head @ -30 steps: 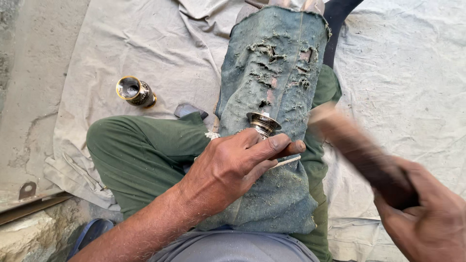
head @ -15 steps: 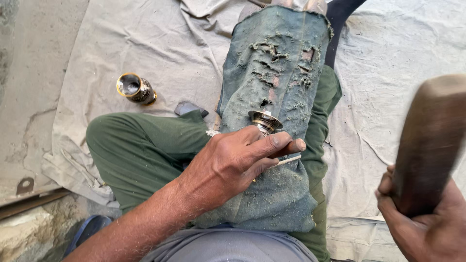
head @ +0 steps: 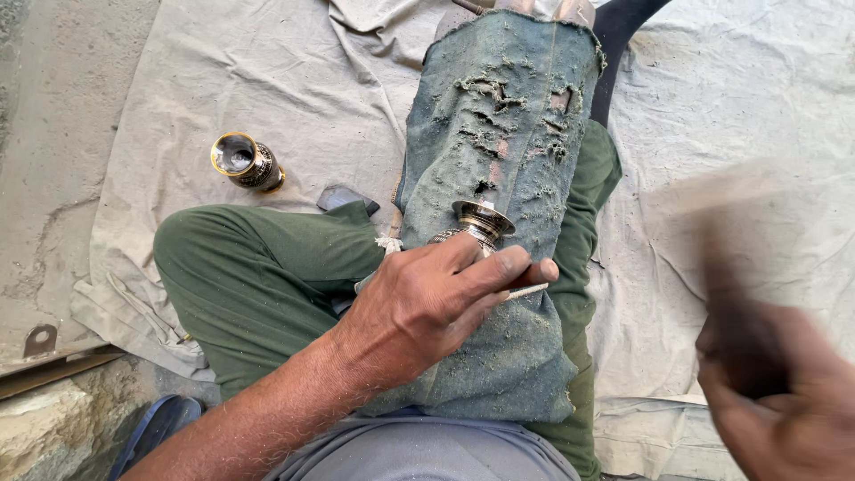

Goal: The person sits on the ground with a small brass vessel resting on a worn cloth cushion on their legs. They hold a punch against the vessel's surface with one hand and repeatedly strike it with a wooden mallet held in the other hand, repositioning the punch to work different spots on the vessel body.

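Far left, a spare brass cup lies on its side on the sheet, well apart from my hands and untouched. My left knee, in green trousers, sits between it and the work.

At centre, a worn denim pad covers my right leg. On it rests the brass piece, flared rim up and tilted away from me. My left hand is closed around its lower body, fingers together, and also pinches a thin metal punch between thumb and forefinger, tip pointing right.

To the right, my right hand is badly blurred. It seems closed around a dark mallet, but I cannot tell the grip for certain.

I judge this to be mid-strike in chasing the piece: the punch is set and the mallet is in swing. The next blow calls for the left hand to keep punch and piece firm on the pad, and for the mallet to land squarely on the punch's end, clear of my fingers.
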Demonstrator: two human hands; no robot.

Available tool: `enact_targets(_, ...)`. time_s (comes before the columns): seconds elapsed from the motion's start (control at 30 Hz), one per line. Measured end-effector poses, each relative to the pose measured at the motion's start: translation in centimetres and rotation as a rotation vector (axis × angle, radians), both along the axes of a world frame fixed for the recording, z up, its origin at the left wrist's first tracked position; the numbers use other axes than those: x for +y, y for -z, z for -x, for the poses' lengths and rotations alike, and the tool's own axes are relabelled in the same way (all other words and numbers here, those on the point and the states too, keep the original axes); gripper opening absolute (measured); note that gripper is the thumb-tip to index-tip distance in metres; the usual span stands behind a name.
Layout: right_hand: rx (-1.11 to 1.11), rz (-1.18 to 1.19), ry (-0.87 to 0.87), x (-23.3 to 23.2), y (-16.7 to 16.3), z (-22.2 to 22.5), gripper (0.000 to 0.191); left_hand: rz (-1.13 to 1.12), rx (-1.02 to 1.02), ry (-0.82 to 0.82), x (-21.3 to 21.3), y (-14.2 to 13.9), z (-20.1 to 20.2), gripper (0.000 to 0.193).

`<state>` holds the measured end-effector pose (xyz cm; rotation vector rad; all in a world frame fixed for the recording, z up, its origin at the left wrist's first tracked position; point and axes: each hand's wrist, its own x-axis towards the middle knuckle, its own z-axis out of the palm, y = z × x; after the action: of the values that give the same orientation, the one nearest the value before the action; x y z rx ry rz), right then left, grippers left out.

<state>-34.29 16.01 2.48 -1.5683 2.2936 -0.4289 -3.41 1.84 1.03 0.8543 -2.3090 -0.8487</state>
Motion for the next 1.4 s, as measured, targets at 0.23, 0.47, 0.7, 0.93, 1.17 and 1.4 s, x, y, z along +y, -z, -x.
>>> enact_targets(0.23,-0.347,0.291,0.176,3.2,4.0,-0.7,0.033,-0.229,0.390,-0.169,-0.8,-1.1,-1.9,0.041)
enact_targets(0.47,-0.900,0.286,0.389,3.8,13.0,-3.9,0.040,-0.422,0.248,-0.176,-4.0,0.3,-1.5,0.049)
enact_targets(0.7,-0.641,0.429,0.286,0.6,6.7,-0.6,0.042,-0.429,0.251,-0.061,-5.8,0.8,-0.3,0.051)
enact_targets(0.93,-0.574,0.137,0.181,-3.8,0.9,-1.3,0.055,-0.474,0.082,0.098,-8.6,0.7,-0.1,0.056)
enact_targets(1.17,-0.124,-0.089,0.036,-6.8,-1.8,1.0,0.083,-0.352,0.196,0.313,-10.0,1.4,-0.1,0.059)
enact_targets(1.4,0.011,-0.138,-0.050,-8.1,-2.2,2.8,0.071,-0.435,0.228,0.337,-10.6,2.7,-0.4,0.061)
